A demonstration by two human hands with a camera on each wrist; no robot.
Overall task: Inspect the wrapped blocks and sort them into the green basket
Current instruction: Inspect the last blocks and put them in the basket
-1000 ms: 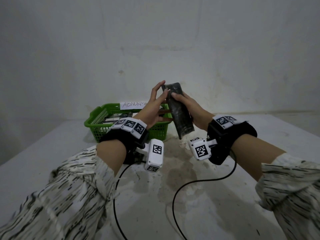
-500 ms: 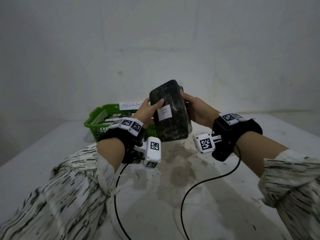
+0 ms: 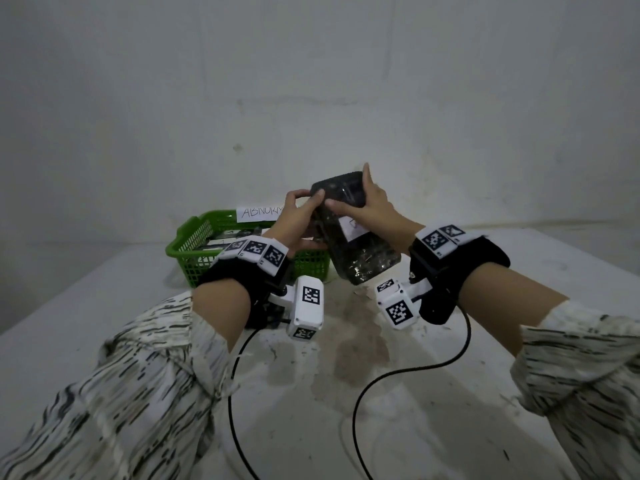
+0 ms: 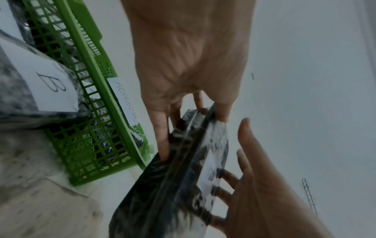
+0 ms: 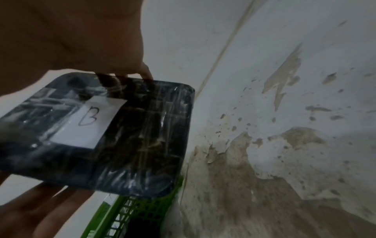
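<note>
Head view: both hands hold the dark wrapped block (image 3: pixel 353 233) upright between them, left hand (image 3: pixel 294 221) and right hand (image 3: pixel 369 211) fingers curled around its top.

I have tipped the wrapped block (image 3: pixel 356 233) lower in the frame, and my right hand (image 3: pixel 367 207) now covers its top.

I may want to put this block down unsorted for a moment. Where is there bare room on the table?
Bare table lies right of the right hand. Left of the green basket is bare too. The near middle is crossed by black cables. The basket already holds wrapped blocks, so it is crowded.
</note>
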